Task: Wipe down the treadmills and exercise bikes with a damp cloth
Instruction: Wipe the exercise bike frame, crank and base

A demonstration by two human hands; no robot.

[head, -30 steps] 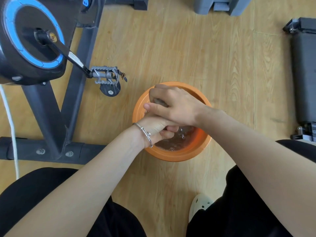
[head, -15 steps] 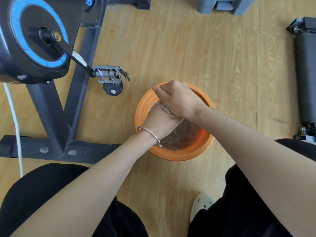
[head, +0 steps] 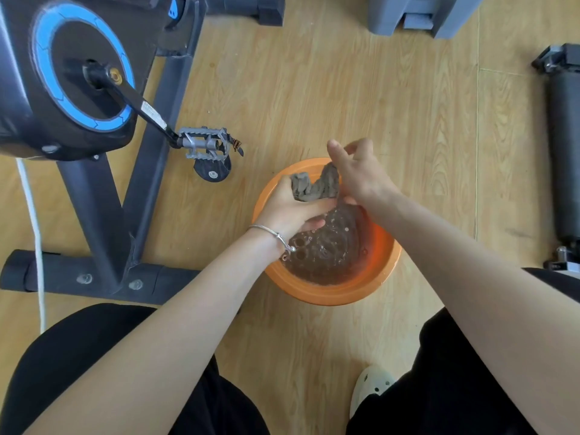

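Observation:
An orange basin of murky, bubbly water stands on the wooden floor in front of me. A wet grey cloth hangs twisted over its far rim, stretched between both hands. My left hand, with a silver bracelet on the wrist, grips the cloth's left end. My right hand holds the right end, thumb raised. An exercise bike with a blue-ringed flywheel cover stands at the left, its metal pedal close to the basin.
The bike's base bar lies across the floor at the left, with a white cord running past it. A dark treadmill edge is at the right. Grey equipment feet sit at the top. My knees and a white shoe are below.
Both hands were clenched together around the bunched cloth over the basin. They have moved apart, and the cloth now shows stretched between them.

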